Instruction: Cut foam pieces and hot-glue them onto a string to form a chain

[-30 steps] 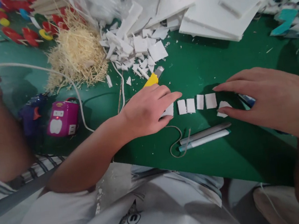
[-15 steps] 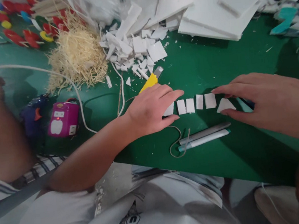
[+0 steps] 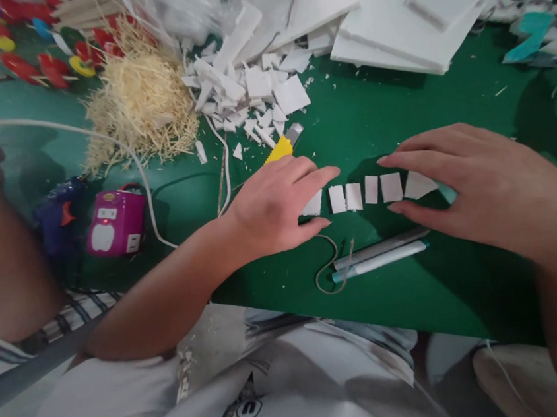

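Observation:
Several small white foam pieces lie in a row on the green table. My left hand (image 3: 280, 201) rests at the row's left end, thumb and fingers apart around a foam piece (image 3: 312, 205) partly hidden by it. Right of it come two narrow pieces (image 3: 337, 199), another narrow piece (image 3: 371, 189) and a squarish piece (image 3: 392, 187). My right hand (image 3: 475, 181) reaches over the right end, its thumb below and fingers above the squarish piece and a tapered piece (image 3: 418, 185). Neither hand visibly grips a piece.
A yellow cutter (image 3: 279, 148) lies behind my left hand. Two pens (image 3: 383, 260) and a string (image 3: 318, 280) lie in front. Behind are foam scraps (image 3: 258, 84), foam sheets (image 3: 398, 17) and thin wooden sticks (image 3: 148, 103). A pink power box (image 3: 117, 222) stands left, near another person's arm (image 3: 3, 244).
My right hand has shifted left along the row, its fingers now over the squarish piece. The tapered piece has moved slightly back and turned, nearly in line with the others. My left hand barely moved.

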### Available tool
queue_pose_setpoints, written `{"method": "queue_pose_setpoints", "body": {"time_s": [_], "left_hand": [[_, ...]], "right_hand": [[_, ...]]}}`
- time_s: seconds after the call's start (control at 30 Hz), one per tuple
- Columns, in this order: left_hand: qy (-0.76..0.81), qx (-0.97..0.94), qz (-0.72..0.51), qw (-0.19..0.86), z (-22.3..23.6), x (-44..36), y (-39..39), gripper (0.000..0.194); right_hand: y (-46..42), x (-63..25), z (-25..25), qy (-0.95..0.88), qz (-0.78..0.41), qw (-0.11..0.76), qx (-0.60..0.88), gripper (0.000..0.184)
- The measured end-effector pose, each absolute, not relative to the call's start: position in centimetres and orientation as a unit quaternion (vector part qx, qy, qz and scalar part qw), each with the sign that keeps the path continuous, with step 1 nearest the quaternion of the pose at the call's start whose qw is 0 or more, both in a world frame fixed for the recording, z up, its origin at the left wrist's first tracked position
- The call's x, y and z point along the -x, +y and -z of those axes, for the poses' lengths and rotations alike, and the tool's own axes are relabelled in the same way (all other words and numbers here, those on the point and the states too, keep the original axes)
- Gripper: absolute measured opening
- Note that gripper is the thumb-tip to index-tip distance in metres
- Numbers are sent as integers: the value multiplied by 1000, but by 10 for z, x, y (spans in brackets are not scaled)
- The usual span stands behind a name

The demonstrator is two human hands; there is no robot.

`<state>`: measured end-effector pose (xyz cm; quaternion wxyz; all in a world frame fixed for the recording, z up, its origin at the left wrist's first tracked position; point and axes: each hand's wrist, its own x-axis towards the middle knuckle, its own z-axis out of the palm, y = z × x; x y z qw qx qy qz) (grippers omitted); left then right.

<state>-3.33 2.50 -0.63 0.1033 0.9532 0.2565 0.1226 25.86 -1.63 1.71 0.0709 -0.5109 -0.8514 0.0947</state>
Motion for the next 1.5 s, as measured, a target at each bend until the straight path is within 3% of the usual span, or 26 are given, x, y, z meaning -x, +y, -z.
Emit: {"method": "queue_pose_setpoints", "body": {"time_s": [0.17,0.37,0.77,1.13,1.5], "left_hand": [[263,-952,-120,106,11,20,24,57],[260,-955,-109,96,15,13,29,45],[248,-958,-86,111,-6,41,28,47],[215,-957,-170,94,10,28,33,45],[216,-962,-144,85,16,16,33,42]], "right_hand": [[-14,-253,-13,-865,-98,66,488,46],[-13,-253,-9,-881,-69,74,462,45],[-14,-263,-10,-901,-1,90,424,43],[-13,-268,-7,-898,-18,107,427,37],[-11,-250,-1,-904,-27,144,401,38]]}}
